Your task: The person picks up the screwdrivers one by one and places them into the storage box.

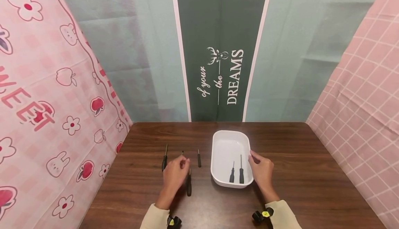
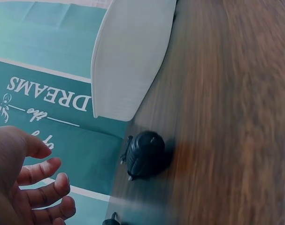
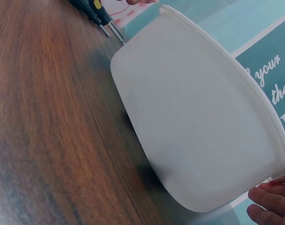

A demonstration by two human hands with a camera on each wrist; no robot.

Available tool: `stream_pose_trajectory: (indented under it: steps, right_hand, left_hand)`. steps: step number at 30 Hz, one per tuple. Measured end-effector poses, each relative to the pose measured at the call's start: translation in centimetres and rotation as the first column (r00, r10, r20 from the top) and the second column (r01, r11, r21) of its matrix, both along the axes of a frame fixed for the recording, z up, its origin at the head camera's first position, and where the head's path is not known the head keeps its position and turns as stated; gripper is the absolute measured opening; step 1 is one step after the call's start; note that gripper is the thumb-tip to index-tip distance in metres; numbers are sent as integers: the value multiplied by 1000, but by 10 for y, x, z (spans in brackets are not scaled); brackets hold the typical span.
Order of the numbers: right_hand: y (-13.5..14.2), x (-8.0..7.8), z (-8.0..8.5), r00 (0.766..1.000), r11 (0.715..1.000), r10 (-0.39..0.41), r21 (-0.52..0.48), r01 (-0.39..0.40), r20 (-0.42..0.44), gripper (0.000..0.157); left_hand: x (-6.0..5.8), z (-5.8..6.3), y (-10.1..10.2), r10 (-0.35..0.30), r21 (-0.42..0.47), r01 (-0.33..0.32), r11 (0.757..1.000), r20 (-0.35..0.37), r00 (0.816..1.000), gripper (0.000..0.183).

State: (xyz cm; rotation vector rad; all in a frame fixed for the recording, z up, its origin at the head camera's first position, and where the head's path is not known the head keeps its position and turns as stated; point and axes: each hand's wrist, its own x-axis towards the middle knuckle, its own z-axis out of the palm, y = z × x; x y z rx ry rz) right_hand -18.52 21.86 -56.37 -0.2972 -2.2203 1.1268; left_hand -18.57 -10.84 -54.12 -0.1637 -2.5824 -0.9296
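On the dark wood table stands a white tub (image 1: 228, 135), its pale outer wall filling much of the right wrist view. My right hand (image 1: 262, 169) grips its right rim, fingers (image 3: 269, 201) on the outside. Inside the tub lie a shorter screwdriver (image 1: 232, 175) and a longer screwdriver (image 1: 241, 173), both black-handled. My left hand (image 1: 176, 173) hovers over the screwdrivers left of the tub, fingers loosely bent and nothing between them in the left wrist view. Just beyond its fingertips shows the end of a screwdriver (image 1: 183, 152), the rest hidden by the hand.
Around the left hand lie a black screwdriver (image 1: 164, 161) to its left, a small one (image 1: 199, 159) nearer the tub and a thicker one (image 1: 188, 185) by the wrist. A printed curtain (image 1: 218, 111) hangs behind the table (image 1: 296, 173); pink cloths flank both sides.
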Motion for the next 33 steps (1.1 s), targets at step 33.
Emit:
stream_pose_trajectory:
  steps: [33]
  right_hand:
    - [-1,0,1,1000,1000,10,-21,-10,2,22]
  left_hand:
    - [-5,-2,-36,118,-19,-117,993,62,991,15]
